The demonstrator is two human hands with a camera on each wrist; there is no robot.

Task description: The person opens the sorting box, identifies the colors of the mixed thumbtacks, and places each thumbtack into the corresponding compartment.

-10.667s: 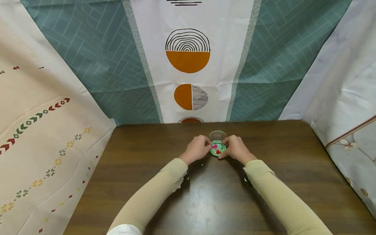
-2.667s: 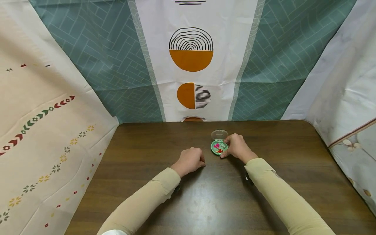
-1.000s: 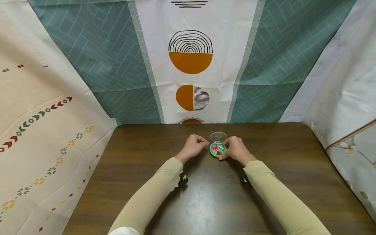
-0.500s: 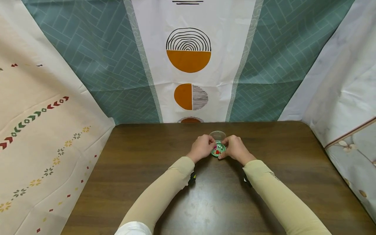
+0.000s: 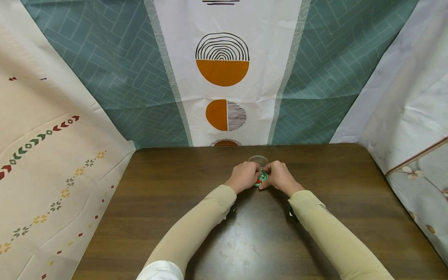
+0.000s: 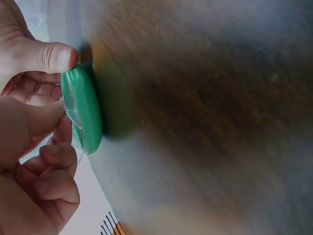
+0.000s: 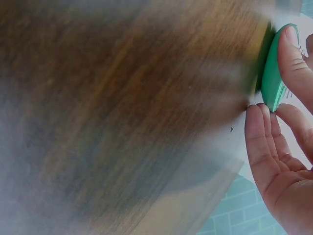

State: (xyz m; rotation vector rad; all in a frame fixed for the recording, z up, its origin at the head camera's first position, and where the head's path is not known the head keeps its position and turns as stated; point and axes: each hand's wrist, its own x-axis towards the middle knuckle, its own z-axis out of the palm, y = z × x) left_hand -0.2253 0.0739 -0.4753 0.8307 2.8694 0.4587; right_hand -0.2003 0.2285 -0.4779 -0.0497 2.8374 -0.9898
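Observation:
A small round green case (image 5: 264, 178) with a clear lid (image 5: 258, 159) raised at its back sits near the table's far edge. Tiny red pieces (image 5: 258, 181) show inside. My right hand (image 5: 282, 179) grips the case's right rim; in the right wrist view the thumb (image 7: 292, 61) lies along the green case (image 7: 272, 73) and the fingers meet its other edge. My left hand (image 5: 245, 177) covers the case's left part, thumb and finger pinched together inside it. In the left wrist view those fingertips reach over the rim of the case (image 6: 91, 115); the small white piece between them is mostly hidden.
The brown wooden table (image 5: 161, 202) spreads out on both sides and in front of the hands. A patterned cloth (image 5: 224, 116) hangs right behind its far edge. More cloth hangs at the left (image 5: 63, 163) and right (image 5: 413, 116).
A second ago my left hand pinched a small white piece left of the case; it has moved right, over the case and into it. My right hand keeps its grip on the rim.

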